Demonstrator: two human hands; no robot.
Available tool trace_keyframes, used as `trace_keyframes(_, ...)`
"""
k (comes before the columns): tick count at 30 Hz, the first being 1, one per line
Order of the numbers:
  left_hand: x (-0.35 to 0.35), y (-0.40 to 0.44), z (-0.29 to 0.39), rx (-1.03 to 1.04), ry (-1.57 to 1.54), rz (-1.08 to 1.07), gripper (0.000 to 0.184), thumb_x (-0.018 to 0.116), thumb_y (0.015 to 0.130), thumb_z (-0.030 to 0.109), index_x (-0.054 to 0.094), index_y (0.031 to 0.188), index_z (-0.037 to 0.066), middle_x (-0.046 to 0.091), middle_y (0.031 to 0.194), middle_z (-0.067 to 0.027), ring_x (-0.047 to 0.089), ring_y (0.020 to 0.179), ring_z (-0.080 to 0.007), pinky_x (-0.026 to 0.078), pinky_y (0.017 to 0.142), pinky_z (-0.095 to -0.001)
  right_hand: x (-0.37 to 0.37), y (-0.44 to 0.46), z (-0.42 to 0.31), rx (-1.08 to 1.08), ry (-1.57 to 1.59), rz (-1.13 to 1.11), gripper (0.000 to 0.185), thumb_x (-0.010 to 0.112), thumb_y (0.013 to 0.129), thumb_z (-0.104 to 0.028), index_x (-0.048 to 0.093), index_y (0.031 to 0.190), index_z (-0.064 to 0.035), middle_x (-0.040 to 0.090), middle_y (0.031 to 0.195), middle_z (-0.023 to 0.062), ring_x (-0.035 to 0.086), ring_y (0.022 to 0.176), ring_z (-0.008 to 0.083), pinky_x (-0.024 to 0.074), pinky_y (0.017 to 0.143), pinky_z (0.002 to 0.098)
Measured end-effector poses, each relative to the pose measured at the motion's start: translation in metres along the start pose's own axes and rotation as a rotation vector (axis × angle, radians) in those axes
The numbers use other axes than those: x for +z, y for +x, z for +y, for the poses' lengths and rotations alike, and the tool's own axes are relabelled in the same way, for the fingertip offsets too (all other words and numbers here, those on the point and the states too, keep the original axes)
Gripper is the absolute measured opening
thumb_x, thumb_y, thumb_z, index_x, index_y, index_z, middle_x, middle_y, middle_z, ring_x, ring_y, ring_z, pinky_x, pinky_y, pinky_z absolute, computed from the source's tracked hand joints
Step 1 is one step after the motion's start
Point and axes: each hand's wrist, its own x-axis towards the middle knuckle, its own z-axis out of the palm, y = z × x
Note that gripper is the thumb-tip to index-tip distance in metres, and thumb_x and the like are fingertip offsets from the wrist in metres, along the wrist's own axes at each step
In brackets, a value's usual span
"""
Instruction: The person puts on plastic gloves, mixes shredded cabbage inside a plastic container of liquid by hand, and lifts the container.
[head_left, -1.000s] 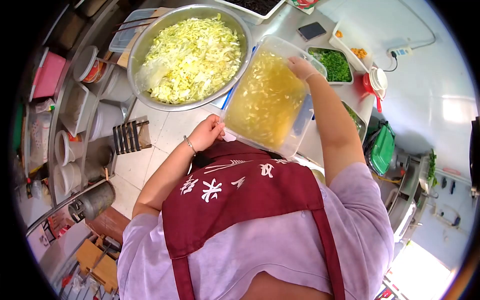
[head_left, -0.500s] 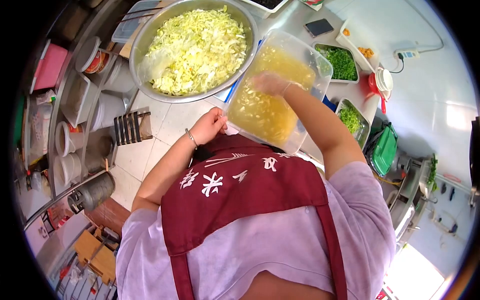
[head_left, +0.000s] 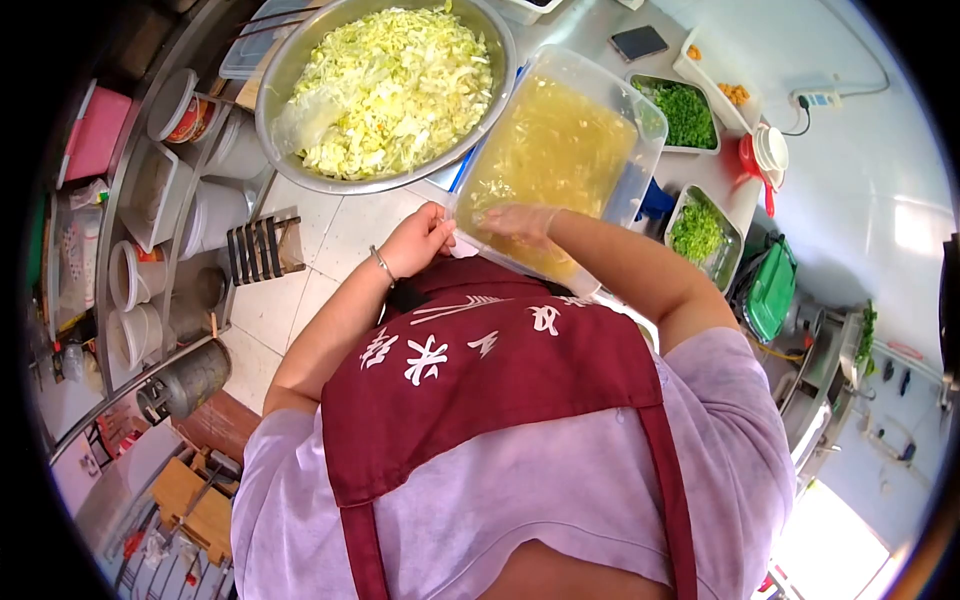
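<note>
A clear plastic tub (head_left: 645, 130) of cloudy yellow liquid (head_left: 560, 130) stands on the counter in front of me, with pale shreds floating in it. My left hand (head_left: 425, 240) is closed at the tub's near left corner, fingers pinching the rim beside a small white piece I cannot make out. In a thin clear glove, my right hand (head_left: 518, 222) dips into the liquid near the tub's front side. Its fingers look stretched out, partly under the surface. Left of the tub, a large metal bowl (head_left: 268, 110) holds a heap of shredded cabbage (head_left: 400, 90) with a clear plastic bag (head_left: 308, 125) on it.
Trays of chopped greens (head_left: 685, 115) and lighter green pieces (head_left: 695, 230) stand at the right. A phone (head_left: 638, 42), a white container (head_left: 690, 65) and a red-handled item (head_left: 748, 158) lie beyond. Shelves with white buckets (head_left: 215, 215) and a gas cylinder (head_left: 190, 380) are on the left.
My right hand has moved from the middle of the tub toward its near side, closer to my left hand. My left hand stays at the corner. The floating shreds have shifted.
</note>
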Motion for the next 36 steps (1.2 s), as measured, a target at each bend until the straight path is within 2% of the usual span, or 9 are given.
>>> trace_keyframes(4, 0.001, -0.002, 0.003, -0.008, 0.005, -0.003, 0.018, 0.043, 0.094, 0.018, 0.044, 0.100, 0.001, 0.056, 0.081, -0.0051, 0.054, 0.072, -0.0107, 0.048, 0.067, -0.0240, 0.000, 0.001, 0.002, 0.183, 0.237, -0.074, 0.035, 0.054, 0.084, -0.025, 0.050, 0.114, -0.0072, 0.054, 0.104, 0.0123, 0.053, 0.092, 0.0276, 0.0455, 0.076, 0.0368)
trace_keyframes(7, 0.001, -0.003, 0.004, 0.000, 0.010, -0.003, 0.018, 0.043, 0.094, 0.018, 0.044, 0.100, 0.001, 0.056, 0.082, -0.0051, 0.054, 0.071, -0.0108, 0.048, 0.067, -0.0237, 0.001, -0.004, 0.007, -0.257, 0.243, -0.090, 0.036, 0.060, 0.082, -0.027, 0.051, 0.112, -0.0087, 0.055, 0.096, 0.0065, 0.052, 0.085, 0.0188, 0.0434, 0.067, 0.0324)
trace_keyframes(9, 0.001, -0.002, 0.004, 0.002, 0.012, -0.003, 0.018, 0.043, 0.094, 0.018, 0.044, 0.100, 0.001, 0.056, 0.082, -0.0049, 0.054, 0.071, -0.0108, 0.047, 0.067, -0.0235, 0.005, -0.003, -0.001, 0.134, 0.865, -0.095, 0.034, 0.065, 0.079, -0.022, 0.053, 0.108, -0.0100, 0.053, 0.090, 0.0022, 0.049, 0.077, 0.0117, 0.0403, 0.062, 0.0266)
trace_keyframes(19, 0.001, 0.000, -0.001, 0.005, 0.008, 0.002, 0.018, 0.043, 0.094, 0.017, 0.044, 0.100, 0.001, 0.055, 0.080, -0.0046, 0.054, 0.070, -0.0106, 0.047, 0.066, -0.0234, 0.000, -0.016, -0.007, -0.014, 0.930, -0.027, 0.031, 0.067, 0.077, -0.017, 0.053, 0.104, -0.0083, 0.052, 0.072, -0.0012, 0.046, 0.061, 0.0073, 0.0357, 0.053, 0.0219)
trace_keyframes(27, 0.002, -0.003, 0.002, 0.017, 0.016, 0.005, 0.018, 0.043, 0.094, 0.017, 0.043, 0.100, 0.000, 0.055, 0.080, -0.0047, 0.054, 0.070, -0.0104, 0.047, 0.067, -0.0232, -0.071, -0.062, -0.044, -0.205, 0.631, 0.158, 0.035, 0.065, 0.079, -0.020, 0.052, 0.109, -0.0097, 0.053, 0.077, -0.0017, 0.048, 0.065, 0.0047, 0.0364, 0.054, 0.0178)
trace_keyframes(29, 0.001, -0.003, 0.004, 0.016, 0.027, 0.007, 0.018, 0.043, 0.094, 0.017, 0.043, 0.100, 0.000, 0.055, 0.080, -0.0047, 0.054, 0.070, -0.0103, 0.047, 0.067, -0.0232, -0.083, -0.090, -0.102, -0.174, 0.302, 0.416, 0.031, 0.063, 0.080, -0.026, 0.056, 0.106, -0.0092, 0.052, 0.068, -0.0004, 0.047, 0.059, 0.0059, 0.0349, 0.050, 0.0201)
trace_keyframes(31, 0.002, -0.003, 0.005, 0.014, 0.042, 0.006, 0.017, 0.043, 0.094, 0.017, 0.044, 0.100, 0.000, 0.055, 0.080, -0.0047, 0.054, 0.070, -0.0103, 0.047, 0.067, -0.0232, -0.100, -0.079, -0.120, -0.261, 0.268, 0.540, 0.029, 0.065, 0.079, -0.023, 0.057, 0.104, -0.0108, 0.054, 0.078, -0.0033, 0.047, 0.060, 0.0046, 0.0369, 0.053, 0.0198)
trace_keyframes(33, 0.001, -0.003, 0.005, 0.019, 0.056, 0.004, 0.018, 0.043, 0.094, 0.017, 0.044, 0.100, 0.000, 0.055, 0.080, -0.0047, 0.054, 0.070, -0.0101, 0.047, 0.067, -0.0229, -0.121, -0.071, -0.141, -0.636, -0.273, 0.747, 0.027, 0.062, 0.080, -0.022, 0.058, 0.103, -0.0084, 0.056, 0.077, -0.0008, 0.050, 0.059, 0.0085, 0.0395, 0.053, 0.0225)
trace_keyframes(36, 0.002, -0.002, 0.001, 0.007, 0.008, 0.009, 0.018, 0.043, 0.094, 0.017, 0.044, 0.100, 0.000, 0.055, 0.080, -0.0046, 0.054, 0.070, -0.0101, 0.047, 0.067, -0.0228, -0.123, -0.068, -0.181, -0.636, -0.429, 0.855, 0.036, 0.059, 0.079, -0.023, 0.055, 0.110, -0.0071, 0.059, 0.094, 0.0078, 0.058, 0.079, 0.0191, 0.0463, 0.070, 0.0291)
